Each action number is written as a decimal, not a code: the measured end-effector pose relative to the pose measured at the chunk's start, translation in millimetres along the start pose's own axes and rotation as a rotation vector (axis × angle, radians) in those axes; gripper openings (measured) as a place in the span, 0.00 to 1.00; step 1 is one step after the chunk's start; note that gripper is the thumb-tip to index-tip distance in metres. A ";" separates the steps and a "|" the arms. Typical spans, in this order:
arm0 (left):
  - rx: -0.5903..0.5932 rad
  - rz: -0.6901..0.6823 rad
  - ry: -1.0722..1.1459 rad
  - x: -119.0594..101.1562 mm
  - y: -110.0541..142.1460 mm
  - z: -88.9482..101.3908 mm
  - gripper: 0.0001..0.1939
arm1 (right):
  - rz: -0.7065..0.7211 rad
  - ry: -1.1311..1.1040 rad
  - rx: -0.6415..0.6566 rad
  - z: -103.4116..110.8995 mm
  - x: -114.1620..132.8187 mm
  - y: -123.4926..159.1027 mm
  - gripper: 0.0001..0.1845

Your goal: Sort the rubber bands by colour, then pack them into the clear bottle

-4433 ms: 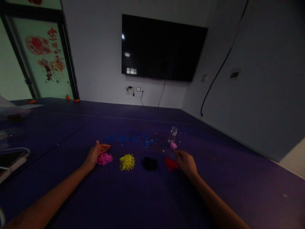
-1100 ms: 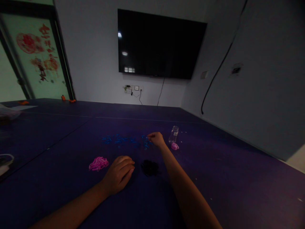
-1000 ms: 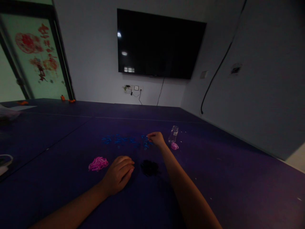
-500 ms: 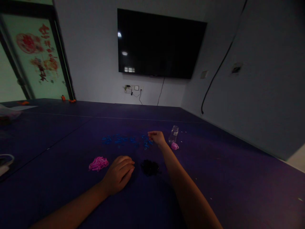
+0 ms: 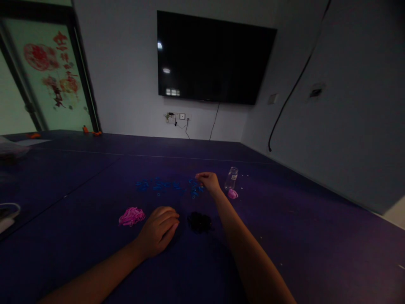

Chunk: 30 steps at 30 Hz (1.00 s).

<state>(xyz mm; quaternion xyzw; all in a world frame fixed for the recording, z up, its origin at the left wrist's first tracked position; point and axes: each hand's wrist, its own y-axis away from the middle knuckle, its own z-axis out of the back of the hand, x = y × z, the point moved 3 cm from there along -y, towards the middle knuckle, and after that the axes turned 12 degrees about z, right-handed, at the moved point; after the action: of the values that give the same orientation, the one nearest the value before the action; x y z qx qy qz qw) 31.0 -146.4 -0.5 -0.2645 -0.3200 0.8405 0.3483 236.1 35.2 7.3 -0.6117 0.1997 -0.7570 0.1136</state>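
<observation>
Blue bands (image 5: 167,185) lie scattered midway between the near and far edges of a purple surface (image 5: 303,219), where a person's right hand (image 5: 209,182) reaches to the spread's end closest to the right edge, thumb and fingertips nearly together; whether they pinch a band cannot be told. Toward the near edge, the left hand (image 5: 159,231) rests palm down between pink bands (image 5: 132,216) and black bands (image 5: 199,222), fingers loosely curled, any hold hidden. Rightward sit a clear bottle (image 5: 231,179) and pink cap (image 5: 232,194).
</observation>
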 end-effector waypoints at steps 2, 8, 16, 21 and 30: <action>0.001 -0.002 -0.004 0.0 0.1 0.0 0.10 | 0.019 0.023 -0.015 1.3 2.9 -0.2 0.08; -0.060 0.072 -0.018 1.9 -1.0 1.2 0.08 | -0.016 0.013 0.108 -6.6 20.2 4.1 0.04; -0.294 0.507 -0.055 45.0 -0.1 7.9 0.14 | -0.033 -0.070 0.714 -83.2 54.5 53.5 0.03; -0.275 0.538 0.013 48.8 2.3 11.1 0.09 | -0.035 -0.059 0.821 -101.8 60.7 69.5 0.04; -0.127 0.523 -0.295 62.0 0.0 39.9 0.14 | 0.089 0.216 0.736 -78.6 55.3 48.4 0.08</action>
<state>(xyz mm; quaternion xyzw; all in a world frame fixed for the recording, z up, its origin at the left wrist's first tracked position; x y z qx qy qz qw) -33.9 -113.7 11.8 -0.2344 -0.3398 0.9093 0.0526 143.8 -18.3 21.1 -0.4375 -0.0481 -0.8325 0.3365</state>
